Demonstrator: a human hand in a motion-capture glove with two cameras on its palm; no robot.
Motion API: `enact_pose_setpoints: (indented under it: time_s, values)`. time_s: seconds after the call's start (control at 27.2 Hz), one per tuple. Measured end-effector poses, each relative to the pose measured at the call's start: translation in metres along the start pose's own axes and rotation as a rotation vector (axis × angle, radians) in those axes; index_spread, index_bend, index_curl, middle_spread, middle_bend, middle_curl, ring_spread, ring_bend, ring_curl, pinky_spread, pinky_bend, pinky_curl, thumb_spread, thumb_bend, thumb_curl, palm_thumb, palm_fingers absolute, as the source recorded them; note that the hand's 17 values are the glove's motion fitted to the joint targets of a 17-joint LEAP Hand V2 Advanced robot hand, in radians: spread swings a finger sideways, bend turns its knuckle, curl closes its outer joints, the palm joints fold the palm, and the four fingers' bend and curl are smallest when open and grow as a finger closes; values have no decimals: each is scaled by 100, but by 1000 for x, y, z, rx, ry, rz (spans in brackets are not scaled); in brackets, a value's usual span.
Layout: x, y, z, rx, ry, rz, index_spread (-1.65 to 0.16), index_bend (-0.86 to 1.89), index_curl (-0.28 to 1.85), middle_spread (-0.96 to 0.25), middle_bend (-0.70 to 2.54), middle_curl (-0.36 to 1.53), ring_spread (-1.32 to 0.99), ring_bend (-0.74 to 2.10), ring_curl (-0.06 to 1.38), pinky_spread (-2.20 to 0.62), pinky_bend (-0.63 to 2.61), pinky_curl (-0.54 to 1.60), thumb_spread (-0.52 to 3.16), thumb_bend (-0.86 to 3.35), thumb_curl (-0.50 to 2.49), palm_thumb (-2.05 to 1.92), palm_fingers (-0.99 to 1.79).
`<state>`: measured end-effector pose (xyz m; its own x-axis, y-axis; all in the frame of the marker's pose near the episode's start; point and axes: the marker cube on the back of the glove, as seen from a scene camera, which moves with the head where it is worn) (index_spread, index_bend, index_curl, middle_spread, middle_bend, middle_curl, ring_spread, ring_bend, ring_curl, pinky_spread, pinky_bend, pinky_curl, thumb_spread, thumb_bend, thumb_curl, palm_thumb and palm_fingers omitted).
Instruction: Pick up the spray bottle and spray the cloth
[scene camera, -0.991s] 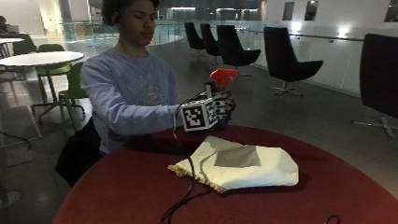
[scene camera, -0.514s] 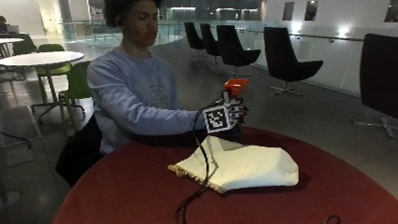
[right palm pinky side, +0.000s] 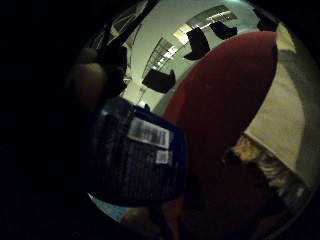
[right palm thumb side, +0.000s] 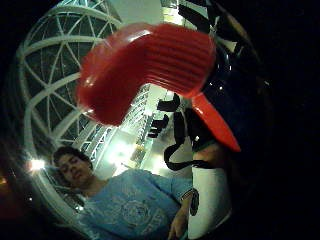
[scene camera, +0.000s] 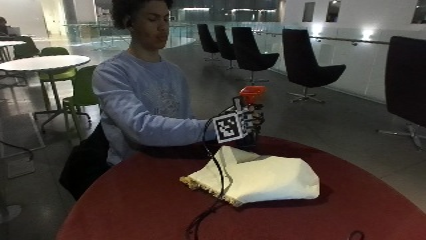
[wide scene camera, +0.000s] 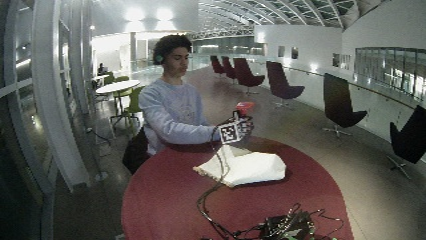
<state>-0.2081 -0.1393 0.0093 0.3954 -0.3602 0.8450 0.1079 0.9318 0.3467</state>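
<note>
A spray bottle with a red trigger head (scene camera: 252, 94) stands upright in my gloved right hand (scene camera: 251, 123), just above the far edge of the round red table (scene camera: 126, 210). My fingers are curled round its neck. The cream cloth (scene camera: 261, 178) lies folded on the table, in front of and below the bottle. In the little finger side palm view the bottle's dark blue labelled body (right palm pinky side: 137, 160) is close to the palm, with the cloth (right palm pinky side: 285, 120) on the table (right palm pinky side: 220, 100) beyond. The red head (right palm thumb side: 145, 70) fills the thumb side palm view. In the wide outside view the bottle (wide scene camera: 244, 106) is above the cloth (wide scene camera: 243, 167).
A tangle of wires and electronics (wide scene camera: 286, 227) lies at the table's near edge. Black lounge chairs (scene camera: 306, 65) stand behind, away from the table. A white table with green chairs (scene camera: 46, 62) stands behind the person.
My hand has carried the bottle a little lower and to the right over the last second. The cloth has not moved.
</note>
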Motion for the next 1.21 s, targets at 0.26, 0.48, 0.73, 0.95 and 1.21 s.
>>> enact_pose_setpoints:
  time_s: [0.26,0.48,0.73,0.95,1.21]
  values:
    - [-6,38,-81,-27,233,-5,-30,3,25,-9,30,51,-6,48,41,10,26,38,98,-3,54,78,83]
    - [10,103,-190,47,607,96,-31,5,21,-7,31,50,-5,49,41,13,27,38,104,-3,51,75,77]
    - [28,168,-294,139,838,215,-32,9,21,-5,32,48,-2,43,39,16,28,38,109,-2,49,73,69]
    - [35,205,-329,131,1004,253,-32,9,20,-5,33,47,-1,43,37,18,26,37,112,-2,47,72,70]
    - [36,218,-331,111,1050,249,-32,9,20,-5,35,47,-1,43,37,19,24,36,114,-2,45,72,73]
